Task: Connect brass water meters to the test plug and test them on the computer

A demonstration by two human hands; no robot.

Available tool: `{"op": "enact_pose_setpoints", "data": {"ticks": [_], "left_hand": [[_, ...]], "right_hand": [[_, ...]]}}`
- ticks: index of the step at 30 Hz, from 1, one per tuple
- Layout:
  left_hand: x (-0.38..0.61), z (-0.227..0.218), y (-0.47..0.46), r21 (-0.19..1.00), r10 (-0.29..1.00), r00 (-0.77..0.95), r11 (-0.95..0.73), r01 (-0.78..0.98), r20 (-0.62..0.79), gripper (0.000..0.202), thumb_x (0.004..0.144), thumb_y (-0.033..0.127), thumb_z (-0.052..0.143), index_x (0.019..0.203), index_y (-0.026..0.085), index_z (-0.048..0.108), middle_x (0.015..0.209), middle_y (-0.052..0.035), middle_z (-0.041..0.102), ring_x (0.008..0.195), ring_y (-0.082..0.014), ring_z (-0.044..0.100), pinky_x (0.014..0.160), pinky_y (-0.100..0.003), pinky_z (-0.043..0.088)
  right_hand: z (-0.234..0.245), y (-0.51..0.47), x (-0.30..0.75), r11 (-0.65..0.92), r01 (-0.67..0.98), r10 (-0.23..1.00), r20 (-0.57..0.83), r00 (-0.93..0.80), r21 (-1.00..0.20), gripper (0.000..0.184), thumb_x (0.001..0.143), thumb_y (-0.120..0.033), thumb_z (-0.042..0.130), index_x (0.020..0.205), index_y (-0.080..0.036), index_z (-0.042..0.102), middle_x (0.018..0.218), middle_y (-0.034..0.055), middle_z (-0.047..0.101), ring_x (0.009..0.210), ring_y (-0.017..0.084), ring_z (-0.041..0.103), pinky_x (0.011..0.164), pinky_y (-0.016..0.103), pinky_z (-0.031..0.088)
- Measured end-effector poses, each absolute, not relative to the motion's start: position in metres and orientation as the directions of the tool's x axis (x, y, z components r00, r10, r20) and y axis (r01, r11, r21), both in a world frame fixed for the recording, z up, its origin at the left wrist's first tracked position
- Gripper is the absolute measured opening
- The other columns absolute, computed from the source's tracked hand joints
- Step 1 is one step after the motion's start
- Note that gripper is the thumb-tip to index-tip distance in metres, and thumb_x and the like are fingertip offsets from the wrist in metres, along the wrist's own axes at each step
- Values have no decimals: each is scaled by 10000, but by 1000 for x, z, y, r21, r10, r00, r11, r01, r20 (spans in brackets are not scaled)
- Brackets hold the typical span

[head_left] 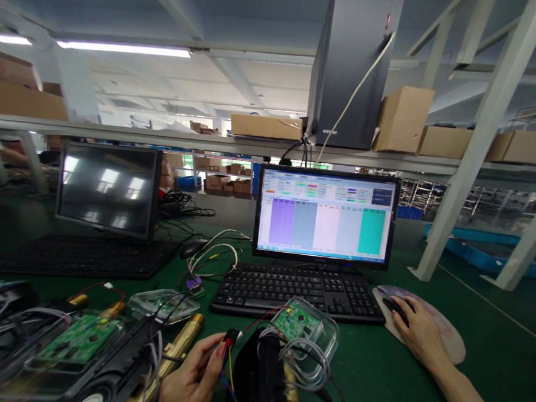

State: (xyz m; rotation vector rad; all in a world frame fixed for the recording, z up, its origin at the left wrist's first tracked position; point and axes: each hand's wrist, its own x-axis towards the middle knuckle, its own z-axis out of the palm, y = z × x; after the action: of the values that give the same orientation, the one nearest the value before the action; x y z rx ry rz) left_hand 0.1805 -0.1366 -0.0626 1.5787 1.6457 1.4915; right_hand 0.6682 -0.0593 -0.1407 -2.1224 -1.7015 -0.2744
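Pinching the small black connector (231, 337) between thumb and fingertips of my left hand (193, 375), its red wire (258, 325) running up past them to the clear-cased board (304, 327) just beyond. My right hand (417, 333) is closed over the black mouse (395, 307), with the mouse pad (448, 344) under the fingers.

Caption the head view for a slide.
Left hand pinches a connector; right hand holds a mouse beside the keyboard.

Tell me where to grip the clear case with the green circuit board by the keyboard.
Probably pinch the clear case by its rounded right-hand rim, coming from the right. That side is bare, while grey wires loop over its near edge, the keyboard crowds the back and the left hand holds a connector alongside.
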Motion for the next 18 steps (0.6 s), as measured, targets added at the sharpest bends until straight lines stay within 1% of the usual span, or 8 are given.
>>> {"op": "enact_pose_setpoints", "data": {"ticks": [3, 6, 7, 10, 13, 15, 18], "left_hand": [[176, -65, -134, 855, 890, -267, -214, 472, 370, 452, 735, 589, 551, 892, 188, 684, 590, 2, 660, 612, -163, 672, 606, -165, 538], [174, -67, -133, 833, 896, -226, -229, 503, 382, 446, 732, 586, 557, 889, 189, 685, 689, -13, 701, 596, -151, 669, 589, -158, 535], [174, -66, -133, 833, 900, -216, -229, 503, 378, 446, 733, 585, 557, 894, 188, 684, 692, -13, 703, 596, -152, 670, 595, -160, 537], [177, -64, -134, 850, 899, -235, -223, 478, 368, 449, 739, 588, 547, 899, 189, 679, 628, -7, 683, 648, -168, 683, 638, -171, 545], [179, -63, -136, 859, 884, -275, -223, 462, 377, 445, 726, 598, 551, 869, 198, 682, 658, -4, 693, 592, -155, 666, 644, -176, 544], [179, -64, -136, 863, 886, -288, -206, 461, 364, 447, 720, 603, 556, 872, 202, 681, 643, 1, 688, 540, -146, 644, 603, -176, 537], [178, -66, -135, 860, 902, -269, -179, 477, 337, 467, 726, 613, 550, 903, 200, 676, 594, 7, 667, 459, -137, 598, 425, -173, 464]], "right_hand": [[-141, -58, 669, -184, 967, 885, 397, 242, -178, 585, 853, -469, 260, 1297, -176, 503, 1311, 168, 440, 1156, 321, 487, 924, 485, 455], [-141, -57, 670, -193, 967, 891, 382, 244, -167, 576, 855, -462, 267, 1298, -181, 503, 1321, 165, 432, 1172, 321, 476, 938, 486, 445], [-141, -56, 670, -194, 967, 894, 377, 243, -164, 574, 855, -462, 270, 1303, -185, 499, 1325, 163, 428, 1177, 320, 473, 939, 485, 444], [-140, -57, 669, -197, 968, 899, 365, 241, -154, 575, 856, -465, 274, 1315, -189, 484, 1335, 160, 419, 1194, 319, 459, 942, 484, 441], [-137, -60, 666, -203, 968, 899, 364, 245, -150, 572, 863, -450, 265, 1325, -187, 474, 1340, 157, 414, 1204, 316, 452, 955, 480, 433], [-135, -62, 664, -210, 966, 895, 367, 252, -151, 566, 870, -435, 251, 1323, -184, 479, 1340, 157, 413, 1203, 316, 454, 962, 478, 427], [-133, -63, 662, -211, 965, 894, 370, 254, -154, 564, 875, -427, 240, 1317, -178, 488, 1337, 159, 414, 1191, 314, 465, 961, 475, 427]]}}
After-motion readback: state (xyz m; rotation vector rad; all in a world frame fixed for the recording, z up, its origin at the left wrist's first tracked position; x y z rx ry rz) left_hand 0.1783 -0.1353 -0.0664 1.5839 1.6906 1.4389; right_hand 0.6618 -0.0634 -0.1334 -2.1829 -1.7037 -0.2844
